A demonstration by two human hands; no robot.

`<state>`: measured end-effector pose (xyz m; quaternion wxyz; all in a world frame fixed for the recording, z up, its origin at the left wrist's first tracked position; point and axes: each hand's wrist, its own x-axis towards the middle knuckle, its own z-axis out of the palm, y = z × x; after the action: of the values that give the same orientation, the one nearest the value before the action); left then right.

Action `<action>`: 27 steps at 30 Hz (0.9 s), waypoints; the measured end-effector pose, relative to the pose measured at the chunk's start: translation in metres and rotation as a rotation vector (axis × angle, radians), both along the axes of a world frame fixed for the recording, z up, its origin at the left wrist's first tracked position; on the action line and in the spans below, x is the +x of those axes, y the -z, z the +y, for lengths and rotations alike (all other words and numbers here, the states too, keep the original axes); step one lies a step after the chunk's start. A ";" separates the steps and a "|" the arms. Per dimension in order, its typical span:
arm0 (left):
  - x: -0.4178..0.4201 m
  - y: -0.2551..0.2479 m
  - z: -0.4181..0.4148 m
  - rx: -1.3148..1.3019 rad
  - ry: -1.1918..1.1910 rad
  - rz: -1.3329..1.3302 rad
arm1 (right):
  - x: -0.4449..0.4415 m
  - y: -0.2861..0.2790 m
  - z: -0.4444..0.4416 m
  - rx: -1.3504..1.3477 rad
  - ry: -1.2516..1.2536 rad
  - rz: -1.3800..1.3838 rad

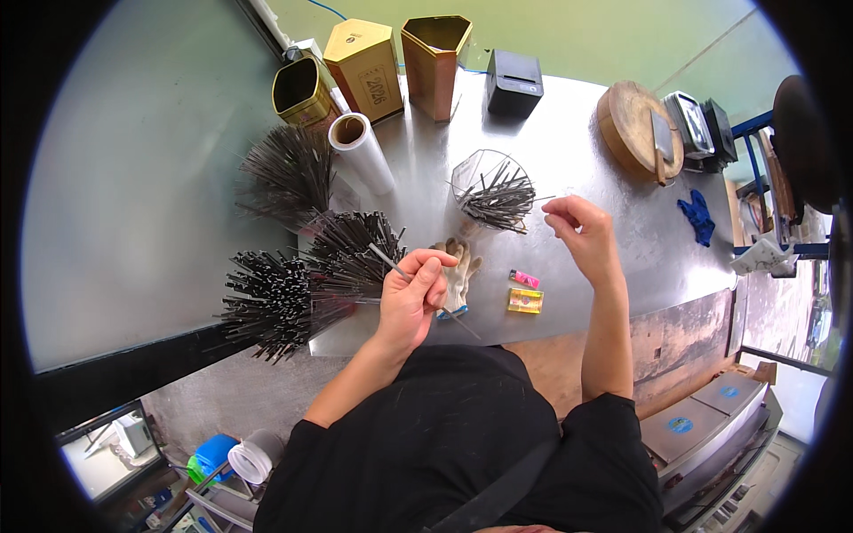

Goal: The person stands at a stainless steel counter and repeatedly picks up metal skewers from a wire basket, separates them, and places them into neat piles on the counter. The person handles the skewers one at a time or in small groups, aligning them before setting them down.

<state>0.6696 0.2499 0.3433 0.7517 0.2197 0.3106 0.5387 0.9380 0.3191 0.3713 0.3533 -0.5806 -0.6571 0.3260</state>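
Observation:
My left hand (414, 293) is closed around a thin grey stick (386, 258), which slants down to the right past my fist. My right hand (578, 226) is raised at the right of a clear container (466, 174) filled with dark thin sticks (498, 200); its thumb and fingertips are close together beside a stick end, and whether they touch it I cannot tell. Large bundles of dark sticks (270, 300) stand at the left. Behind my left hand lies a pair of work gloves (457, 276). A pink lighter (524, 278) and a small yellow box (526, 300) lie between my hands.
On the metal table (573, 160) stand a white roll (366, 153), gold tins (365, 70) and a black receipt printer (514, 83). A cleaver (662, 138) rests on a round wooden chopping block (620, 133) at the right, near a blue cloth (697, 216).

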 end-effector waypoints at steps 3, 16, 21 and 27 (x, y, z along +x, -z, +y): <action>0.007 0.006 0.003 -0.008 0.005 0.044 | -0.002 0.014 -0.014 -0.025 0.029 -0.006; 0.019 0.024 0.007 -0.034 0.007 0.113 | -0.032 0.056 -0.029 0.126 0.093 0.205; 0.023 0.027 0.007 -0.057 -0.008 0.175 | -0.039 0.062 -0.027 0.137 0.086 0.231; 0.022 0.028 0.005 -0.070 0.024 0.143 | -0.048 0.067 -0.030 0.104 0.120 0.298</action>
<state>0.6912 0.2550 0.3152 0.7412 0.2346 0.3795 0.5016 0.8904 0.2894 0.3041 0.4952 -0.5449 -0.5777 0.3524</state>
